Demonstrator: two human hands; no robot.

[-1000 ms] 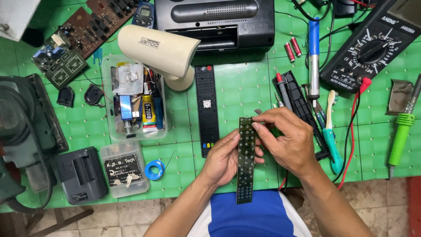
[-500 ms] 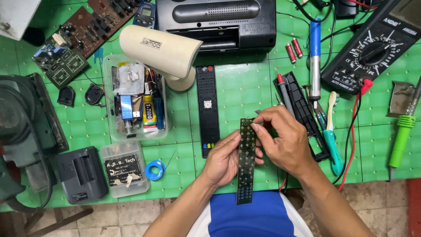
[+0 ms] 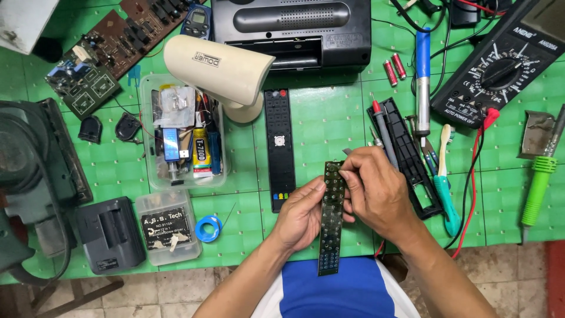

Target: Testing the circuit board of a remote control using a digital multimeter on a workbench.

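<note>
A long, narrow green circuit board from a remote control is held upright over the table's front edge. My left hand grips its left side from below. My right hand pinches the board's top right edge, with a thin metal tool tip showing just above the fingers. The black remote front shell lies flat on the green mat to the left, and its empty back shell lies to the right of my right hand.
A clear box of small parts, a white lamp head, a black radio, a multimeter with red lead, a blue soldering iron, a green screwdriver and a solder spool surround the work.
My right hand has shifted slightly along the board's top edge; the board and left hand stay almost still.
</note>
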